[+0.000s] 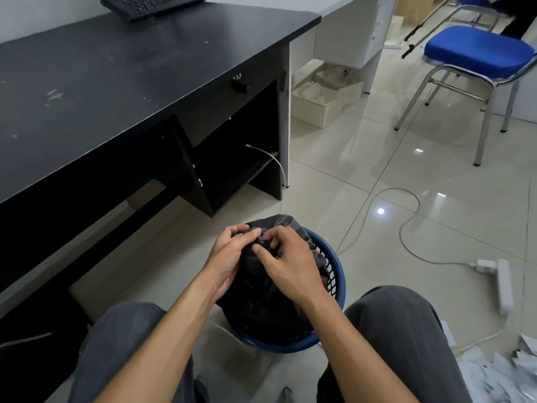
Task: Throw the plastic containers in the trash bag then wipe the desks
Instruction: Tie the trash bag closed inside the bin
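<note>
A black trash bag (261, 301) sits inside a blue plastic basket (337, 283) on the tiled floor between my knees. My left hand (229, 254) pinches the gathered top of the bag from the left. My right hand (287, 260) grips the same bunched neck from the right, fingers curled into the plastic. The bag's mouth is drawn together, so its contents are hidden. No plastic containers show. The black desk (101, 82) stretches across the upper left, its top dusty and scuffed.
A black keyboard (151, 4) lies at the desk's far edge. A blue chair (476, 53) with metal legs stands upper right. A white power strip (499, 280) and its cable lie on the floor right. Crumpled paper (499, 370) is at lower right. Cardboard boxes (322, 97) sit beyond the desk.
</note>
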